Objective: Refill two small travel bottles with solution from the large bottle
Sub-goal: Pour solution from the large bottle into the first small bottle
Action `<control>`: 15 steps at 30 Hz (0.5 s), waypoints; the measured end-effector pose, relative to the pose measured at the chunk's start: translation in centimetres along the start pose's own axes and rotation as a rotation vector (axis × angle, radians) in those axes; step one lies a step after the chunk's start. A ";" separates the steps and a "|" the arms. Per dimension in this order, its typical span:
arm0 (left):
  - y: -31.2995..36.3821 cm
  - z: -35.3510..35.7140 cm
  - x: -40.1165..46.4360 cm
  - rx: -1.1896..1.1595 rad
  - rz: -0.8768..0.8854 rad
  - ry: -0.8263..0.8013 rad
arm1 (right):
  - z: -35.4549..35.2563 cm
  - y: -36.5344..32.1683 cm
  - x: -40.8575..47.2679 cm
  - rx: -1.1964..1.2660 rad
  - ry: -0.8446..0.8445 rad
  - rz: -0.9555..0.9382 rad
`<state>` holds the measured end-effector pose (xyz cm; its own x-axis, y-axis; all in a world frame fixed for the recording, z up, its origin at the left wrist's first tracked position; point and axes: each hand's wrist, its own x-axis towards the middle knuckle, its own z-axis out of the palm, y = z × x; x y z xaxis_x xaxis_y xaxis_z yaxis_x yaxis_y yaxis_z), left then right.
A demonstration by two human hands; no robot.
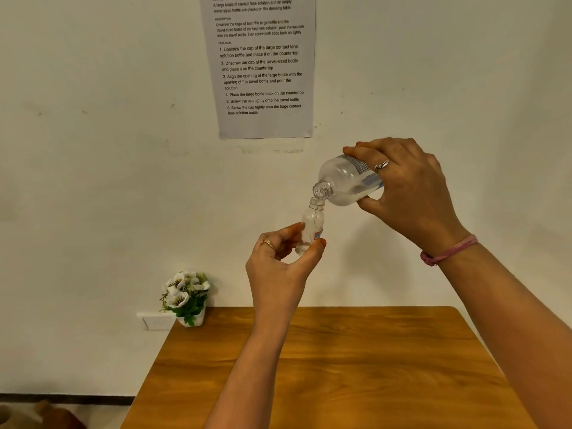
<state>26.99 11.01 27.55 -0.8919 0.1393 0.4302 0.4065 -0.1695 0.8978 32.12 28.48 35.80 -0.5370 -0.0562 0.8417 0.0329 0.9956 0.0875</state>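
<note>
My right hand (408, 187) grips the large clear bottle (343, 181), uncapped and tipped with its mouth down and to the left. Its mouth touches the open neck of a small clear travel bottle (312, 224), which is held roughly upright. My left hand (278, 261) pinches that small bottle between thumb and fingers near its base. Both bottles are held in the air above the wooden table (340, 366). No caps and no second small bottle are in view.
A small white pot of white flowers (185, 295) stands at the table's back left corner against the wall. A printed instruction sheet (263, 66) hangs on the wall above. The floor shows at the lower left.
</note>
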 end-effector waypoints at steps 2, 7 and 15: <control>0.0 0.0 0.0 -0.002 0.001 -0.003 | 0.0 0.0 0.0 0.000 -0.005 0.003; -0.1 0.0 0.0 0.006 0.001 -0.001 | -0.2 -0.1 0.0 -0.001 -0.008 0.007; 0.0 -0.2 0.0 0.001 -0.004 0.000 | -0.1 -0.3 0.0 0.004 -0.013 0.015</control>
<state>27.01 10.85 27.54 -0.8934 0.1398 0.4270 0.4035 -0.1681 0.8994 32.20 28.21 35.83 -0.5472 -0.0408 0.8360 0.0376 0.9966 0.0732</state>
